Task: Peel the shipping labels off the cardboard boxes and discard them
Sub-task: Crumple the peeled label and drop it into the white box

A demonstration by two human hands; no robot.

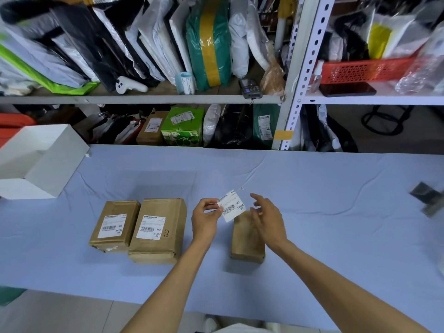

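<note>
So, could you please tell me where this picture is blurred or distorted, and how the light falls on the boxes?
In the head view the wide lens tilts the shelf uprights; a dark object at the right edge of the table is smeared by blur; the label pinched by the left hand is sharp, its barcode visible; light is soft, with faint shadows behind the boxes.

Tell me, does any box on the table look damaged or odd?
Yes. The leftmost box has a torn white patch at its lower front edge; the middle box is creased on top. The right box shows no label; the left hand pinches a loose label.
</note>
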